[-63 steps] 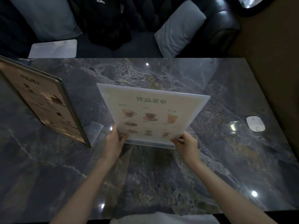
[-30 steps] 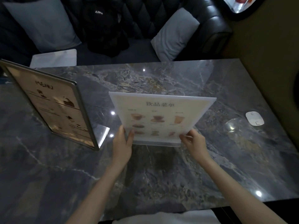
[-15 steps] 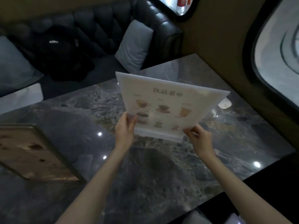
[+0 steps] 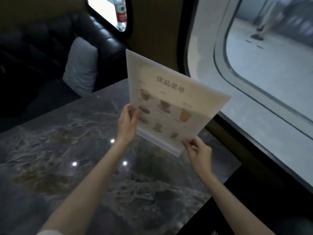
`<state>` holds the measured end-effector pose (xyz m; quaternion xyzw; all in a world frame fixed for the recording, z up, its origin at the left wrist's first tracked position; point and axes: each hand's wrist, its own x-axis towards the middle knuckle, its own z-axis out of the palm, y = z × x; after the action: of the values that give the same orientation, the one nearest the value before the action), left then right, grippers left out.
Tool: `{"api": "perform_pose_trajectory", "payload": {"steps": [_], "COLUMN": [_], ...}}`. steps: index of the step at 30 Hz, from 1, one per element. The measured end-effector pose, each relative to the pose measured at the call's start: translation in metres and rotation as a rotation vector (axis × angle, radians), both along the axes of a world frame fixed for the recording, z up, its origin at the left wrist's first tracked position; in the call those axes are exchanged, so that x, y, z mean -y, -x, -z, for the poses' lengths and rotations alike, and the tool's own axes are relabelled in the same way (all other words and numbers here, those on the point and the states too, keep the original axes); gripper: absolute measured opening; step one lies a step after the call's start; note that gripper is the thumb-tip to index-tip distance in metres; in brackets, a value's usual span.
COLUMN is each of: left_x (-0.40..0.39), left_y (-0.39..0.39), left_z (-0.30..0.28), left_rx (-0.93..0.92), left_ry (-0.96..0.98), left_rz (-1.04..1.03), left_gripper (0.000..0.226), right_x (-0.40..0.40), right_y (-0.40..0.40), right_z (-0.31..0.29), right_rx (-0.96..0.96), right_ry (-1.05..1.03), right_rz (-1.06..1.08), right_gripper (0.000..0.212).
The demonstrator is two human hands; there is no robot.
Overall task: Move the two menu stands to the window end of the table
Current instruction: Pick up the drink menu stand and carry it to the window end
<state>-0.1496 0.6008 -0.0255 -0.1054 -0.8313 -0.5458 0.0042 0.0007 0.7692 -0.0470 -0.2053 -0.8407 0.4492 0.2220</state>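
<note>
A clear acrylic menu stand with a pale drinks menu hangs in the air above the far right part of the dark marble table. My left hand grips its left edge. At its lower right corner, by the base, my right hand pinches it. The stand is tilted, its top leaning toward the window. The second, metal-framed menu stand is out of view.
A black tufted sofa with a grey cushion runs along the far side of the table. A plastic bottle stands on the ledge of a smaller window behind the sofa. The table's right edge lies close under the big window.
Both hands lifted the acrylic stand off the table and carried it right toward the window. My view swung right, so the metal-framed stand and the small white object left the frame.
</note>
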Motion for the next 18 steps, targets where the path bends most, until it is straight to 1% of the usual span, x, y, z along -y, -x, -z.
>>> {"api": "perform_pose_trajectory", "payload": {"steps": [3,8,11,15,18], "left_x": [-0.052,-0.113,-0.137,-0.16,-0.172], "left_y": [0.01,0.019,0.025,0.036,0.04], "left_z": [0.002,0.01,0.013,0.022,0.029], "left_rx": [0.039,0.097,0.124,0.151,0.179], "left_ry": [-0.023,0.01,0.035,0.11,0.11], "left_rz": [0.033,0.141,0.207,0.271,0.272], "left_gripper": [0.035,0.036,0.037,0.039,0.038], "right_x": [-0.034,-0.075,-0.092,-0.108,-0.115], "right_y": [0.0,-0.003,-0.001,0.001,0.002], "right_z": [0.002,0.01,0.016,0.028,0.036], "right_rx": [0.005,0.033,0.055,0.081,0.109], "right_ry": [0.015,-0.009,-0.037,-0.033,-0.033], "right_rz": [0.052,0.119,0.166,0.207,0.218], "right_gripper": [0.009,0.01,0.003,0.007,0.009]}}
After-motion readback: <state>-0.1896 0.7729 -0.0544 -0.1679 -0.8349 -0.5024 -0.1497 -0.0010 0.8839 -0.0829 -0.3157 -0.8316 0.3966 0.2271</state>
